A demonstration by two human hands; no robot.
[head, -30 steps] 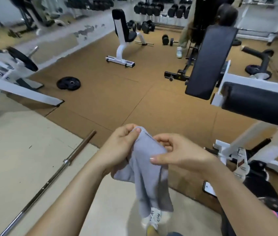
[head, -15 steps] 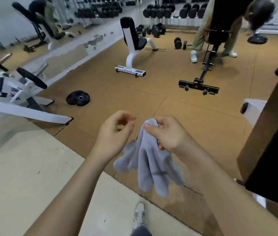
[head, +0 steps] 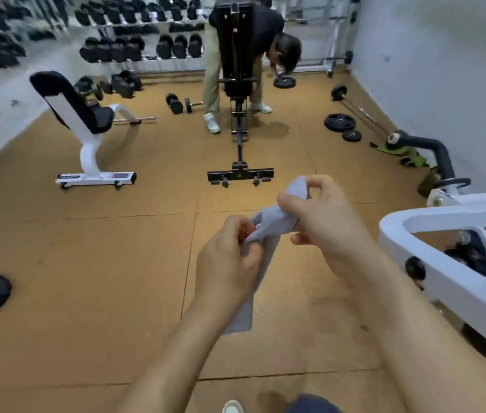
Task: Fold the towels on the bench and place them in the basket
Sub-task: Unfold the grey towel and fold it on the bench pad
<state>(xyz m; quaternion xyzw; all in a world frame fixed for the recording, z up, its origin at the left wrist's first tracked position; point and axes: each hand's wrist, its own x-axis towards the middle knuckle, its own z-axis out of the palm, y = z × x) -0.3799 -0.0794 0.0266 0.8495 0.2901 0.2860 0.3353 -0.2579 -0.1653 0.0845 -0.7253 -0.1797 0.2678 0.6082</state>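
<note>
Two hands: left hand (head: pixel 226 263) pinches grey towel (head: pixel 274 223), right hand (head: pixel 322 222) apparently grips bunched top.

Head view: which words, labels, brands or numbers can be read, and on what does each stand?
No text can be read.
Dark sticker on the white metal bench with black pads: too blurred.
Small green mark on the foot bar of the black metal bench: too small.

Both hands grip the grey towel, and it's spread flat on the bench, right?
Not quite. The left hand and right hand do grip the grey towel, but it isn't lying flat on anything: the head view shows it bunched, hanging in the air above the brown floor.
</note>
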